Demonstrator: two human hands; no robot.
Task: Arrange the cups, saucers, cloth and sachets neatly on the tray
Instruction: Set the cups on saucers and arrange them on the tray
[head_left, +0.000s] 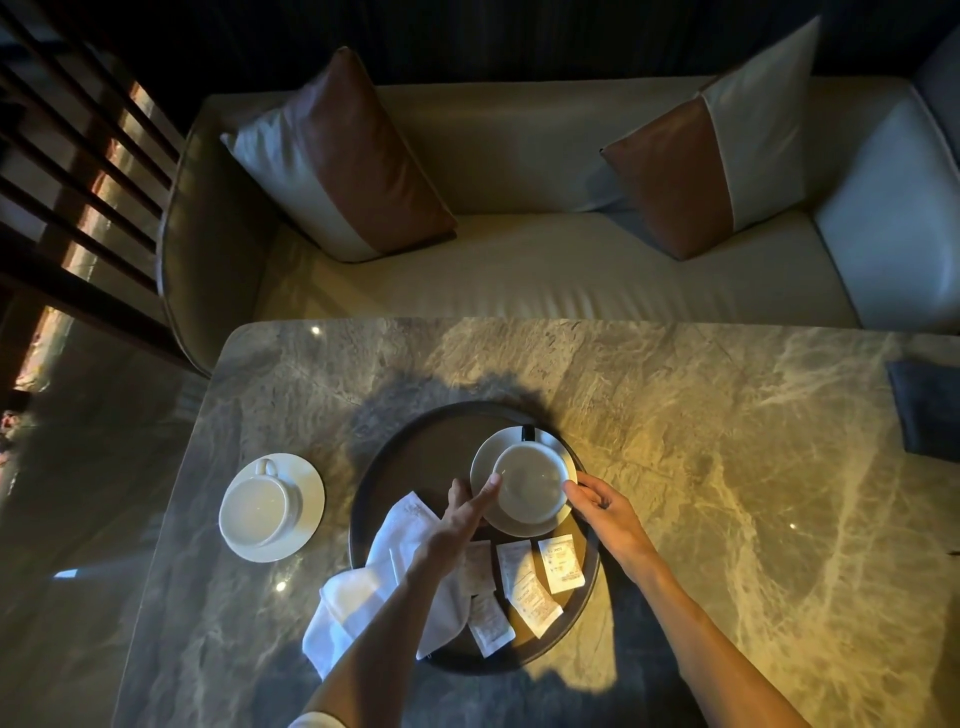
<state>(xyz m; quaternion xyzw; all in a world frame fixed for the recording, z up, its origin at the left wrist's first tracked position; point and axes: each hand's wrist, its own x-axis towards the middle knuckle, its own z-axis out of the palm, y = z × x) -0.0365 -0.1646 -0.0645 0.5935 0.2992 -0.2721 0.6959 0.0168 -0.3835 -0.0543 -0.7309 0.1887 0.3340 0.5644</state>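
Flanking the cup (530, 480) on its saucer (487, 460): left hand (462, 519), fingers (488, 491) straight, touches the left rim; right hand (608, 514), fingers curled, seemingly pinches the right.

You're over a veined marble bench (675, 441) in warm yellow light; cream sofa (545, 280) behind, left cushion (343, 156) and right cushion (711, 150) brown-and-white, slatted screen (78, 156) far left.

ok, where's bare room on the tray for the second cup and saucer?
Only the far-left floor of the tray is bare, bordered by its far rim, the saucer and the white cloth. The near half is crowded with sachets and cloth; left hand and right hand flank the cup on the right.
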